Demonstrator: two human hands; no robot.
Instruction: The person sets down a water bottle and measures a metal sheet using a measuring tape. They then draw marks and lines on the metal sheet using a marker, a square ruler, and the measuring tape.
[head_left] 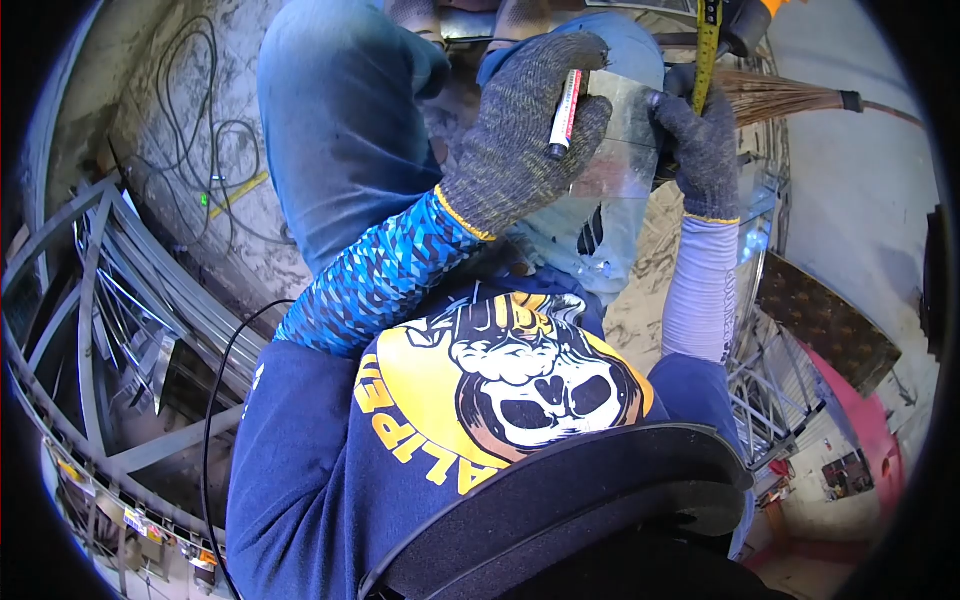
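My left hand [535, 125], in a grey knit glove, is closed around a white and red marker [567, 112], its black cap end pointing down. Between my hands is a thin, shiny flat piece [625, 125], clear or reflective, over my jeans. My right hand [703, 150], gloved too, is closed, with its thumb at the right edge of that piece. The yellow blade of a tape measure [708, 50] runs upward from the right-hand fingers. Part of those fingers is hidden behind the blade and the piece.
A straw broom [790, 98] lies right of my right hand. Metal bars and frames [150, 290] are stacked at left, with a black cable [212, 400] beside my arm. Another cable [215, 110] coils on the dirty floor. A dark tool body [748, 25] sits at the top right.
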